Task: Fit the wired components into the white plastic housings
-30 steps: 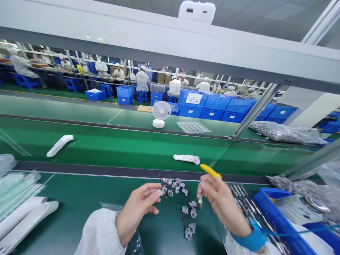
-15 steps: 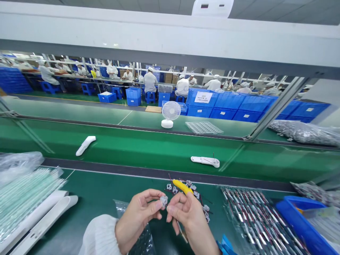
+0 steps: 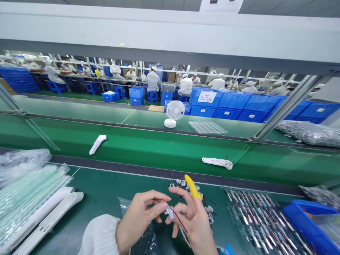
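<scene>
Between the thumb and fingers of my left hand (image 3: pixel 143 214) is a small whitish plastic part (image 3: pixel 169 211) with a dark red wire trailing down to the right. My right hand (image 3: pixel 195 217) is close against the part, its fingers partly curled and the index finger raised. A tool with a yellow handle (image 3: pixel 192 187) rests in that hand, the handle pointing up and away; its working end is mostly hidden. Just beyond the right hand lies a loose group of similar small parts (image 3: pixel 209 209) with thin wires.
A clear plastic bag (image 3: pixel 145 239) lies under my left forearm. To the left are pale green strips (image 3: pixel 34 193) and long white casings (image 3: pixel 50 223). On the right, a tray of wired metallic pieces (image 3: pixel 265 216) sits beside a blue bin (image 3: pixel 302 219). White handle-shaped shells rest on the green slope, below a small fan (image 3: pixel 175 110).
The yellow handle has swung more upright. My right fingers have spread and come up against the part, which has turned so its red wire shows. The view has shifted slightly left.
</scene>
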Tool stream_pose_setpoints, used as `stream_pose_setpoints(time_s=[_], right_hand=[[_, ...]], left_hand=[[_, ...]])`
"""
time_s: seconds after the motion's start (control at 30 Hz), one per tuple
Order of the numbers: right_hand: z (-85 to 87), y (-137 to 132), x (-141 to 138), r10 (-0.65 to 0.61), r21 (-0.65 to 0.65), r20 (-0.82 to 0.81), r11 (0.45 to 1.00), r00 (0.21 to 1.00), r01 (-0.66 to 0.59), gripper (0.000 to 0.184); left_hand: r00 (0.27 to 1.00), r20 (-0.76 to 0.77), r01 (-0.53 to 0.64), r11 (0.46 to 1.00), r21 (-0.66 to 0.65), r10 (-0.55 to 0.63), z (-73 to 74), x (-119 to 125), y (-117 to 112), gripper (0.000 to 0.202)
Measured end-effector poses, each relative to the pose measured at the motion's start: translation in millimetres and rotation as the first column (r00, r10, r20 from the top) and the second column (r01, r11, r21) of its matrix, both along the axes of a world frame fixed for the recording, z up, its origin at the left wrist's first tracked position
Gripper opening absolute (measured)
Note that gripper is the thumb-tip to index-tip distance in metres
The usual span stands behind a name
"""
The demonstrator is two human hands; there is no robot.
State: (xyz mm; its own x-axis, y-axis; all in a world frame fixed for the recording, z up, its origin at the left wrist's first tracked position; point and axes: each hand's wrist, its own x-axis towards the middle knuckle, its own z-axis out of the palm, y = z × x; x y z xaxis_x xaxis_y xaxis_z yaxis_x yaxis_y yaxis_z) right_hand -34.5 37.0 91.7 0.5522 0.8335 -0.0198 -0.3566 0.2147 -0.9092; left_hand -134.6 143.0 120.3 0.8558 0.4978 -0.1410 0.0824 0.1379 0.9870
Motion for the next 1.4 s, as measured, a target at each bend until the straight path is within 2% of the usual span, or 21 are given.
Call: stream_pose_setpoints(time_s=[0.1,0.2,0.27,0.33,0.43,0.53,0.6,0.67,0.77,0.9,1.03,1.1,1.2,1.3,1.4], right_hand=[[-1.9,-1.0,-1.5,-0.036,-0.002,0.016,0.999,0.999,0.036,0.045],[-4.6,0.2,-3.0,-0.045,0.018,0.017,0.999,0.999,0.045,0.040],[-4.6,1.1,-3.9,-0.063,0.046,0.016,0.997,0.998,0.062,0.038],[-2.3,1.8,-4.6,-0.062,0.042,-0.018,0.997,0.998,0.063,0.044],[4.4,2.9,-5.9,-0.045,0.013,-0.083,0.999,0.996,0.046,0.050],[7.6,4.8,-8.4,-0.042,0.032,-0.112,0.998,0.993,0.045,0.045],[4.7,6.0,-10.4,-0.016,0.067,-0.120,0.998,0.993,0.024,0.046],[-0.6,6.7,-11.7,0.014,0.125,-0.114,0.992,0.993,0.001,0.048],[-5.8,6.9,-11.5,0.071,0.190,-0.108,0.981,0.992,-0.050,0.049],[-1.5,6.6,-9.2,0.089,0.253,-0.130,0.966,0.988,-0.053,0.046],[2.6,5.8,-8.7,0.203,0.226,-0.152,0.960,0.967,-0.165,0.048],[2.3,5.2,-9.1,0.238,0.203,-0.169,0.958,0.956,-0.203,0.046],[2.2,4.6,-10.1,0.195,0.134,-0.182,0.976,0.964,-0.172,0.040],[5.1,3.0,-11.8,0.158,0.003,-0.151,0.987,0.976,-0.159,0.039],[9.0,-1.1,-14.5,0.166,-0.135,-0.054,0.976,0.985,-0.172,0.039]], left_hand=[[0.999,0.033,-0.046,0.979,0.198,0.040,4.8,-3.3,-2.9,0.014],[0.996,0.071,-0.080,0.887,0.455,0.053,9.5,-7.1,-4.8,0.016],[0.997,0.059,-0.071,0.835,0.546,0.047,11.6,-9.4,-4.8,0.014],[0.999,0.033,-0.052,0.812,0.581,0.041,12.6,-11.1,-4.9,0.010],[0.999,0.041,-0.044,0.813,0.580,0.025,13.1,-12.2,-6.2,0.011],[0.996,0.082,-0.071,0.843,0.534,0.032,14.6,-12.5,-7.8,0.011],[0.997,0.058,-0.064,0.872,0.484,0.041,16.1,-13.0,-7.7,0.011],[0.998,0.051,-0.053,0.869,0.491,0.032,17.2,-14.2,-6.5,0.015],[0.994,0.112,-0.068,0.816,0.574,0.004,17.0,-16.8,-4.2,0.018],[0.990,0.142,-0.087,0.769,0.633,-0.004,16.3,-20.7,-3.6,0.014],[0.973,0.229,-0.136,0.687,0.714,-0.045,21.5,-22.9,-5.3,0.014],[0.980,0.182,-0.077,0.707,0.703,-0.074,24.4,-23.2,-6.0,0.015],[0.998,0.046,0.002,0.790,0.614,-0.038,23.7,-22.6,-6.9,0.018],[0.999,-0.011,-0.033,0.859,0.510,0.045,16.7,-20.8,-8.9,0.011],[0.995,-0.069,-0.045,0.952,0.304,0.070,9.0,-18.8,-12.4,0.013]])
